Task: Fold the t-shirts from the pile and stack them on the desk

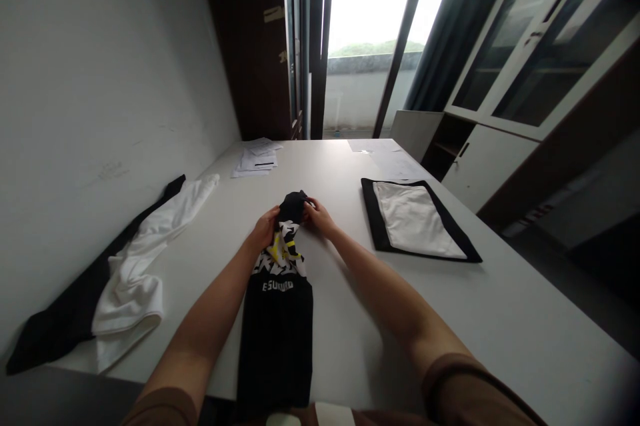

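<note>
A black T-shirt [277,339] with white lettering and a yellow and white print lies lengthwise on the white table, folded into a narrow strip. Its near end reaches the table's front edge, close to my body. At the far end the cloth is bunched and slightly raised. My left hand [265,227] grips the left side of that end, fingers closed on the fabric. Opposite it, my right hand [319,216] pinches the right side near the top. Some fingertips of both hands are hidden by the cloth.
On the white table [345,319], a folded white garment [415,216] rests on a folded black one [376,226] at right. A loose white garment [143,246] and a black garment [65,319] lie along the left wall. Papers [257,159] are at the back left.
</note>
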A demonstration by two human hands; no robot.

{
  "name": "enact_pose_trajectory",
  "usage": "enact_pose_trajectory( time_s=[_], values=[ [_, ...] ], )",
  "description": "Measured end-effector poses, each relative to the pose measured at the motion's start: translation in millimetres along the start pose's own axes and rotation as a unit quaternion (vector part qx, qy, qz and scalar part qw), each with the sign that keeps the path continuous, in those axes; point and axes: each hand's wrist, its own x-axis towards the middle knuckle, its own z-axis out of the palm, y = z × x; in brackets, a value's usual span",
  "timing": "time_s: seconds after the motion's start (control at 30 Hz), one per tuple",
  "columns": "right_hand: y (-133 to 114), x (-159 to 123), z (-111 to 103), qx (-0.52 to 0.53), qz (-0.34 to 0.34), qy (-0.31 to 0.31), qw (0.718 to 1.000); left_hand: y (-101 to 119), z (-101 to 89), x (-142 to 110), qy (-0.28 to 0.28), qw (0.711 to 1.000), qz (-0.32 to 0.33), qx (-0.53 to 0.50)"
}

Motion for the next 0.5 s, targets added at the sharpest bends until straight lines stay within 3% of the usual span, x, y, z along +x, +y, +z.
enact_pose_trajectory(
  time_s=[0.13, 0.33, 0.5],
  values=[
    [-3, -1, -4, -0.018, 0.001, 0.001, 1.0, 0, 1.2, -2, 0.004, 1.0, -0.009, 0.017],
    [-22, -8, -7, -0.042, -0.081, 0.118, 0.989, 6, 1.5, -1, 0.072, 0.995, -0.05, 0.05],
    [-30, -8, -2, 0.007, -0.119, 0.154, 0.981, 6, 2.3, -2, 0.107, 0.99, -0.039, 0.079]
  ],
)
